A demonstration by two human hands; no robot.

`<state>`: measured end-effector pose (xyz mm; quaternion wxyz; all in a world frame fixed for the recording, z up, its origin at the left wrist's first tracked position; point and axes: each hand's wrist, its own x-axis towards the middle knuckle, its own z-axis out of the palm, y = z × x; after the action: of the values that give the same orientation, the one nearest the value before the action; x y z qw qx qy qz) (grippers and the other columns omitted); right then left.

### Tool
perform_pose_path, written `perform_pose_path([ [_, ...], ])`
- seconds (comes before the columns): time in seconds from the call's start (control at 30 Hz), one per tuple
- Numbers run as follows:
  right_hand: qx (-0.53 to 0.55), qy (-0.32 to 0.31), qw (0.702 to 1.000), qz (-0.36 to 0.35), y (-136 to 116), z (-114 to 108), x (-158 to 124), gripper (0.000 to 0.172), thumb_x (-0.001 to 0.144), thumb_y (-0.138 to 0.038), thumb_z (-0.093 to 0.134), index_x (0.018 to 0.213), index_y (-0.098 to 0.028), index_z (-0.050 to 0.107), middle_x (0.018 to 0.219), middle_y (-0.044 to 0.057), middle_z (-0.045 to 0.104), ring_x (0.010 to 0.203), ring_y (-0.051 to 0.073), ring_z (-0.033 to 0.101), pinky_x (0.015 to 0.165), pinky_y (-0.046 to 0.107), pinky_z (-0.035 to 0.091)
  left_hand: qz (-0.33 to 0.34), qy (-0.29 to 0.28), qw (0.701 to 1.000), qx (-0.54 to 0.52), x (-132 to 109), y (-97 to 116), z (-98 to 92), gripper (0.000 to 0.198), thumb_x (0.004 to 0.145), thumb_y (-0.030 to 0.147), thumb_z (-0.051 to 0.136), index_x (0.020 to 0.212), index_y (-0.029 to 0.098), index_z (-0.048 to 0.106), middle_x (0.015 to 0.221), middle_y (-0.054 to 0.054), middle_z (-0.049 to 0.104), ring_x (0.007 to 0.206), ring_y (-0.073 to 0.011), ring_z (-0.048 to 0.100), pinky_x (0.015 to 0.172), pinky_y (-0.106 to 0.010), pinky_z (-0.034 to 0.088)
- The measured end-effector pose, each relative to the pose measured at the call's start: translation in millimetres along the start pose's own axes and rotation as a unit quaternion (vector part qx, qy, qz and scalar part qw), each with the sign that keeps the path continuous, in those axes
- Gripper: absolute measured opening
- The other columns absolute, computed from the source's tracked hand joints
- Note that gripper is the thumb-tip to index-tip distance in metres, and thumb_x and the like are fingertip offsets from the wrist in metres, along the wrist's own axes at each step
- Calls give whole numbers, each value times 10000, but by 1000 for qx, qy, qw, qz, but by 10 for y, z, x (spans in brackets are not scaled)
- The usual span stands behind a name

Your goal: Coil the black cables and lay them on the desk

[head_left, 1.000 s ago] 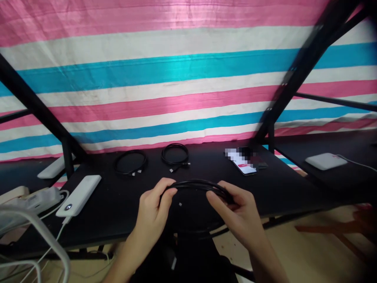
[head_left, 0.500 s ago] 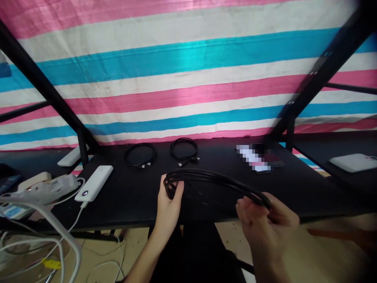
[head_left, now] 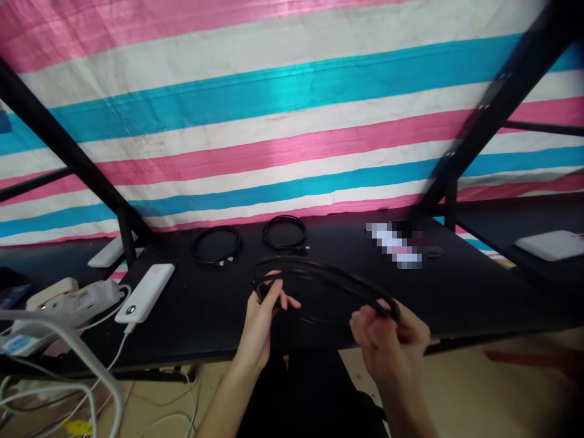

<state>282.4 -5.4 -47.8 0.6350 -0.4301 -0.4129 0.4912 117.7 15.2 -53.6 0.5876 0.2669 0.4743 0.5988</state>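
Note:
A looped black cable [head_left: 328,271] stretches between my two hands, above the front part of the black table [head_left: 210,304]. My left hand [head_left: 269,299] is closed on the loop's left end, thumb on top and some fingers extended below. At the right end, my right hand [head_left: 390,328] wraps round the bundled strands in a fist. Behind them on the table lie two coiled black cables: the left coil [head_left: 216,244] has two silvery plug ends at its front, and the right coil [head_left: 284,232] shows one plug at its lower right. The held cable's plugs cannot be made out.
A white power bank [head_left: 148,292] with a plugged-in white cable lies at the left, beside a white power strip [head_left: 82,304] and loose cords. Blurred-out flat items [head_left: 395,243] lie at the back right. Slanting black frame bars flank a striped sheet [head_left: 292,140].
My right hand has moved left, closer to my left hand, and the held loop has shortened across. Some fingers of my left hand have stretched out below the loop.

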Motion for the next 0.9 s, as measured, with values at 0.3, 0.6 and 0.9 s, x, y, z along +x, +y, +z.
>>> perform_pose_path([
  [0.3, 73, 34, 993, 87, 306, 101, 392, 424, 753, -603, 633, 853, -203, 536, 529, -111, 217, 372, 26, 167, 299, 122, 183, -51, -36, 994, 85, 107, -48, -59, 450, 747, 523, 645, 545, 179, 436, 464, 46, 448, 518, -161, 620, 546, -222, 393],
  [0.6, -163, -136, 967, 139, 722, 141, 736, 437, 792, -476, 565, 1107, -191, 462, 573, -68, 531, 421, 128, 548, 293, 194, 435, -53, 73, 996, -3, 485, -171, -280, 412, 693, 545, 691, 703, 179, 503, 460, 89, 448, 460, -128, 586, 490, -201, 380],
  [0.9, -189, -124, 969, 105, 973, 355, 1799, 120, 808, -221, 577, 876, -136, 625, 369, -86, 456, 249, 52, 360, 266, 133, 238, -64, 31, 995, 74, 967, -12, -186, 239, 735, 325, 708, 819, 132, 594, 741, -70, 709, 602, -172, 667, 509, -248, 507],
])
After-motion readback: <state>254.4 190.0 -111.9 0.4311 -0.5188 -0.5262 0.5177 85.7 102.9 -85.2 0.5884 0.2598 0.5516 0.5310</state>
